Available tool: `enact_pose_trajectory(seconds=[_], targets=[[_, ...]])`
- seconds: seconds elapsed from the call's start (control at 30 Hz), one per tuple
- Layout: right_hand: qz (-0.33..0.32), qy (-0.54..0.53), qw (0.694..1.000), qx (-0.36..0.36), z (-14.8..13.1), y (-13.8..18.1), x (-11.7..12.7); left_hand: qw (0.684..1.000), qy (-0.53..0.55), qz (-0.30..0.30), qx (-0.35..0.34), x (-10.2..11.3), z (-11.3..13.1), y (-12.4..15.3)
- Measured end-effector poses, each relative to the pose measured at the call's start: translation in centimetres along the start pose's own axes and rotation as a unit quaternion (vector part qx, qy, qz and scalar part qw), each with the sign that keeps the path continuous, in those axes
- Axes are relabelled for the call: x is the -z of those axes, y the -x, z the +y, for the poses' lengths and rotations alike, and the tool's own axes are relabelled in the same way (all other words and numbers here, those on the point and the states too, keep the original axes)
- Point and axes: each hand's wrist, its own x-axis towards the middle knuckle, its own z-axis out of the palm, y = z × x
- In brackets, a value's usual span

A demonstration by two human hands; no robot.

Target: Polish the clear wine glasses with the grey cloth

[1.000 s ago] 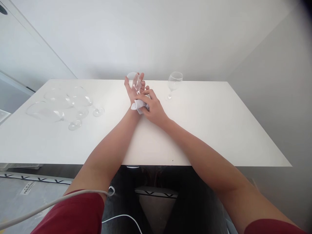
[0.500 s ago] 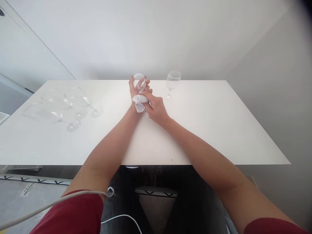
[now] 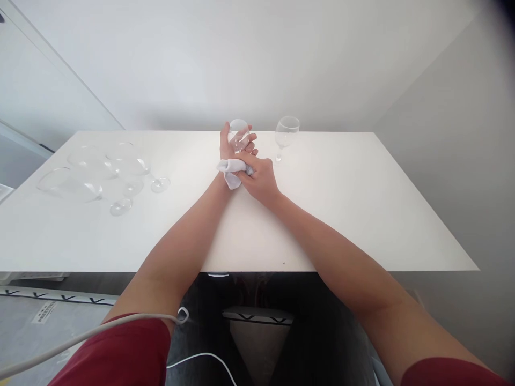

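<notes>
A clear wine glass rests in my left hand, bowl toward the wall, with the fingers curled around it from below. My right hand crosses in front, its fingers pinching a folded white cloth. The cloth lies over the near end of the glass, close to my left wrist, and hides the lower part of the glass. Just to the right of my hands, near the back edge, another wine glass stands upright on the white table.
Three more wine glasses are grouped on the left side of the table. They slant leftward in view; whether they stand or lie I cannot tell. A white wall rises behind the table. A pale cable crosses my left sleeve.
My left hand and the wine glass have shifted slightly right. The white cloth has changed its fold a little under my right hand, which has barely moved.
</notes>
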Motion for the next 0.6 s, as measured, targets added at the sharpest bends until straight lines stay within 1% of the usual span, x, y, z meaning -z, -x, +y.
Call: enact_pose_trajectory(seconds=[0.1,0.27,0.33,0.4,0.47,0.53,0.6], targets=[[0.005,-0.001,1.000,0.005,0.2,0.1,0.1,1.000,-0.008,-0.001,0.003,0.6,0.0,-0.6],[-0.014,0.015,0.999,0.039,0.7,0.1,-0.1,0.999,0.026,0.002,-0.030,1.2,0.3,-1.0],[-0.021,0.018,0.999,0.030,0.7,0.1,-0.3,0.999,0.026,0.007,-0.034,1.0,0.4,-0.7],[-0.025,0.012,1.000,0.006,0.5,0.0,-0.3,0.999,0.012,0.013,-0.036,0.7,0.3,-0.4],[-0.024,0.006,1.000,-0.012,0.3,0.0,-0.3,1.000,-0.001,0.007,-0.028,0.3,0.2,-0.1],[-0.016,0.003,1.000,-0.012,0.1,-0.1,-0.2,1.000,0.003,-0.005,-0.016,0.1,0.1,0.1],[-0.013,0.003,1.000,0.005,0.1,-0.1,-0.1,1.000,0.019,-0.008,-0.013,0.1,0.1,0.1]])
